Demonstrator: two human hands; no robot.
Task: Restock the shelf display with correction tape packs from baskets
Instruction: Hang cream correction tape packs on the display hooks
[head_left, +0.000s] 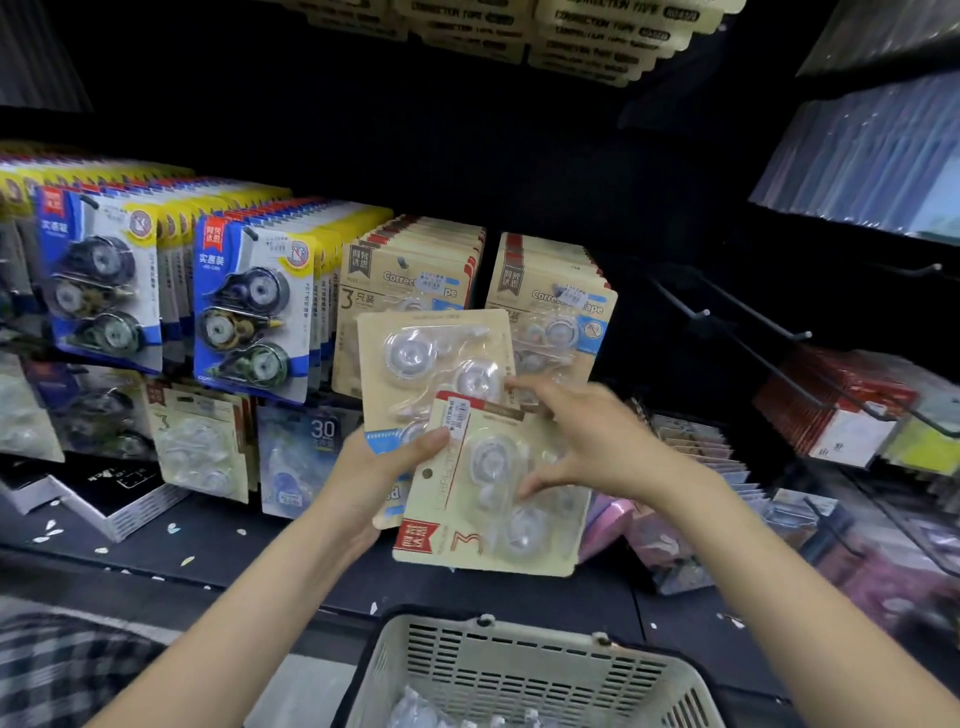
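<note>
A slotted basket (524, 670), cut off below, holds blurred clear packs. Above it, the left hand (384, 467) grips two beige correction tape packs (488, 499); the right hand (587, 436) pinches the front one. Behind, hanging packs (550, 306) crowd the dark shelf (218, 561).

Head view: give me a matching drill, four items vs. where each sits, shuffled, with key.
Items:
1. basket
2. blue packs
3. front beige pack
4. empty hooks

Places:
A. right of the hanging beige rows
B. bottom centre, below the hands
C. hanging left of the beige rows
D. held between left hand and right hand

Pairs: 1-B, 2-C, 3-D, 4-A
</note>
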